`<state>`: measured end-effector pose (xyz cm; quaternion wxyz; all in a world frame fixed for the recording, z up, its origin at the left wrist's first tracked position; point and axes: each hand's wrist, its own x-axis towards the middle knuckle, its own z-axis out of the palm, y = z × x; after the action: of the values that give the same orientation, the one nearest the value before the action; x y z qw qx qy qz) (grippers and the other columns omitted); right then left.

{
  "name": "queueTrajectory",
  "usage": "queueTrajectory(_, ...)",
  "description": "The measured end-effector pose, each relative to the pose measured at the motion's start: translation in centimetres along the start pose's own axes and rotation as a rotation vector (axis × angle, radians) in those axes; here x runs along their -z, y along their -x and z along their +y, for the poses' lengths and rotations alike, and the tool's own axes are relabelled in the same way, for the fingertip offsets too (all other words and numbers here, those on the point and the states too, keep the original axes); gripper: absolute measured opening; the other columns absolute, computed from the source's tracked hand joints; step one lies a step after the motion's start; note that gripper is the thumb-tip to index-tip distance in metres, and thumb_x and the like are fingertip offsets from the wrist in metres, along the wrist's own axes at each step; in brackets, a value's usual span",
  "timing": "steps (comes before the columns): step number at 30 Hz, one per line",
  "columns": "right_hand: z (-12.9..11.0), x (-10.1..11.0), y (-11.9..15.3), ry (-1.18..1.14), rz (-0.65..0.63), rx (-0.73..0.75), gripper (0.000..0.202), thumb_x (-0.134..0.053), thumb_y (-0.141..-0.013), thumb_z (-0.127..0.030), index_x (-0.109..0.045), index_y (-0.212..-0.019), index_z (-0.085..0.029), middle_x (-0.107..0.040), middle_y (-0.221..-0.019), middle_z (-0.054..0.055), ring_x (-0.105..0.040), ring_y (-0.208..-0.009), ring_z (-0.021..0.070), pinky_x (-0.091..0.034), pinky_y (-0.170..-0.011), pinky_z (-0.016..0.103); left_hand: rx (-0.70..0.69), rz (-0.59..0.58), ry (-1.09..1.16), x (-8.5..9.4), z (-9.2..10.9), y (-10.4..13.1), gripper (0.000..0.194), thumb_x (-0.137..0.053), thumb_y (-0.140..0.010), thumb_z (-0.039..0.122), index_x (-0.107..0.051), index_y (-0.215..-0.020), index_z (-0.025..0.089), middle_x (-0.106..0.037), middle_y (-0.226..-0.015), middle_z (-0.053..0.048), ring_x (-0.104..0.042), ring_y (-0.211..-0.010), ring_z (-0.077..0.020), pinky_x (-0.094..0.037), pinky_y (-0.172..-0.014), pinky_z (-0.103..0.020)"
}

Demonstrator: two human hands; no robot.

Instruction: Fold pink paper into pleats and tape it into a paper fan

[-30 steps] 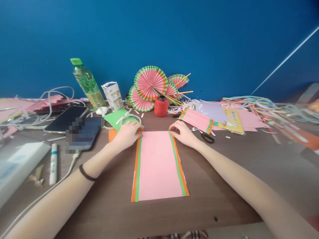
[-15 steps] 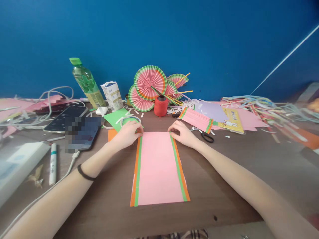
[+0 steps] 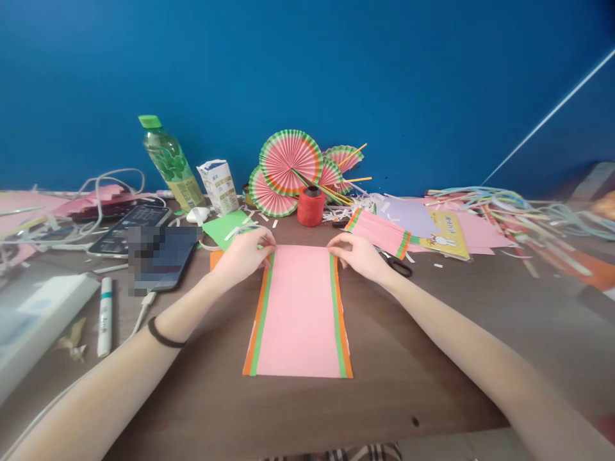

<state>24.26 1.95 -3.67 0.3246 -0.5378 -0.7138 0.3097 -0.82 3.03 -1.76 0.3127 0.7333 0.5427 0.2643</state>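
Note:
A pink sheet of paper [image 3: 300,314] with green and orange strips along its two long sides lies in front of me. My left hand [image 3: 248,255] pinches its far left corner between thumb and fingers. At the far right corner, my right hand [image 3: 358,256] grips the sheet the same way. The far edge seems slightly raised off the table. Behind my left hand lie a green paper [image 3: 225,227] and a roll of tape, partly hidden. A pleated pink paper strip [image 3: 379,234] rests beyond my right hand, over black-handled scissors [image 3: 400,267].
Round pleated paper fans [image 3: 291,163] lean on the blue wall behind a red thread spool [image 3: 311,206]. To the left stand a green bottle [image 3: 173,166] and a carton [image 3: 218,186], near phones [image 3: 166,256], cables and a marker [image 3: 104,317]. Paper strips [image 3: 514,205] pile up at right.
Both hands keep hold of the pink sheet. Its near edge has shifted away from me and slightly left, and its far edge has risen a little.

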Motion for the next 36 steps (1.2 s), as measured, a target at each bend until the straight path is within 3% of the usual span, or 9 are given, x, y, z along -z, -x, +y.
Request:
queueTrajectory(2, -0.6, 0.2, 0.1, -0.057, -0.012, -0.042, 0.016, -0.051, -0.078, -0.033, -0.055, -0.081, -0.017, -0.06, -0.062, 0.0, -0.058, -0.05, 0.0137, -0.043, -0.048, 0.026, -0.061, 0.065, -0.038, 0.3, 0.5, 0.1, 0.009, -0.05, -0.074, 0.028, -0.051, -0.078, 0.02, -0.064, -0.081, 0.001, -0.064, -0.059, -0.0136, -0.049, -0.061, -0.026)
queueTrajectory(5, -1.2, 0.6, 0.1, -0.085, 0.042, 0.029, 0.014, -0.049, -0.08, -0.032, -0.052, -0.082, -0.018, -0.063, -0.081, 0.004, -0.063, -0.062, 0.0156, -0.047, -0.05, 0.026, -0.113, 0.198, -0.129, 1.0, 1.5, 0.5, 0.011, -0.051, -0.077, 0.03, -0.055, -0.079, 0.019, -0.067, -0.08, 0.0, -0.064, -0.068, -0.0151, -0.049, -0.07, -0.028)
queueTrajectory(11, -2.8, 1.8, 1.0, 0.151, 0.433, 0.448, 0.012, -0.044, -0.088, -0.026, -0.055, -0.088, -0.021, -0.063, -0.098, 0.006, -0.059, -0.094, 0.0183, -0.049, -0.081, 0.034, -0.442, 0.498, -0.227, 2.2, 3.8, 1.9, 0.011, -0.048, -0.083, 0.027, -0.055, -0.08, 0.019, -0.066, -0.102, -0.003, -0.061, -0.097, -0.0161, -0.047, -0.088, -0.031)
queueTrajectory(16, -3.5, 3.0, 1.3, 0.325, 0.746, 0.869, 0.005, -0.05, -0.086, -0.021, -0.053, -0.089, -0.025, -0.063, -0.101, 0.004, -0.058, -0.099, 0.0204, -0.046, -0.09, 0.043, -0.782, 0.755, -0.364, 2.6, 3.8, 2.3, 0.007, -0.05, -0.083, 0.027, -0.051, -0.078, 0.022, -0.066, -0.099, -0.002, -0.059, -0.101, -0.0177, -0.043, -0.097, -0.041)
queueTrajectory(21, -3.3, 3.2, 1.0, 0.367, 0.809, 0.979, 0.012, -0.053, -0.084, -0.016, -0.053, -0.09, -0.026, -0.062, -0.102, 0.002, -0.057, -0.1, 0.0188, -0.047, -0.091, 0.043, -0.886, 0.813, -0.459, 2.7, 3.6, 1.9, 0.006, -0.051, -0.083, 0.026, -0.051, -0.077, 0.024, -0.063, -0.099, -0.003, -0.052, -0.113, -0.0221, -0.041, -0.098, -0.046)
queueTrajectory(24, -2.8, 2.8, 0.8, 0.376, 0.741, 0.904, 0.009, -0.052, -0.084, -0.016, -0.054, -0.088, -0.024, -0.062, -0.103, 0.005, -0.057, -0.101, 0.0195, -0.049, -0.086, 0.041, -0.932, 0.766, -0.498, 2.7, 3.4, 1.5, 0.004, -0.051, -0.082, 0.021, -0.052, -0.078, 0.022, -0.063, -0.099, -0.005, -0.054, -0.108, -0.0215, -0.045, -0.091, -0.041)
queueTrajectory(27, -2.0, 2.5, 0.5, 0.362, 0.633, 0.835, 0.006, -0.051, -0.085, -0.017, -0.055, -0.085, -0.022, -0.063, -0.1, 0.007, -0.058, -0.098, 0.02, -0.048, -0.084, 0.04, -0.933, 0.618, -0.62, 2.8, 3.2, 1.2, 0.006, -0.05, -0.081, 0.019, -0.052, -0.076, 0.019, -0.064, -0.085, -0.005, -0.059, -0.089, -0.019, -0.047, -0.078, -0.034)
queueTrajectory(31, -0.8, 2.3, 0.5, 0.302, 0.366, 0.708, 0.008, -0.05, -0.085, -0.021, -0.058, -0.082, -0.02, -0.066, -0.083, 0.005, -0.061, -0.078, 0.0161, -0.049, -0.073, 0.031, -0.714, 0.194, -0.861, 2.5, 3.0, 1.5, 0.013, -0.044, -0.079, 0.021, -0.052, -0.069, 0.018, -0.06, -0.065, -0.003, -0.053, -0.061, -0.0148, -0.036, -0.053, -0.026)
queueTrajectory(36, -0.8, 2.5, 0.7, 0.261, -0.108, 0.345, 0.008, -0.053, -0.079, -0.023, -0.06, -0.078, -0.018, -0.065, -0.07, 0.001, -0.057, -0.061, 0.0128, -0.045, -0.06, 0.025, -0.353, -0.276, -0.73, 1.9, 2.8, 1.8, 0.013, -0.042, -0.075, 0.022, -0.051, -0.066, 0.019, -0.055, -0.06, 0.001, -0.046, -0.053, -0.0119, -0.027, -0.05, -0.024)
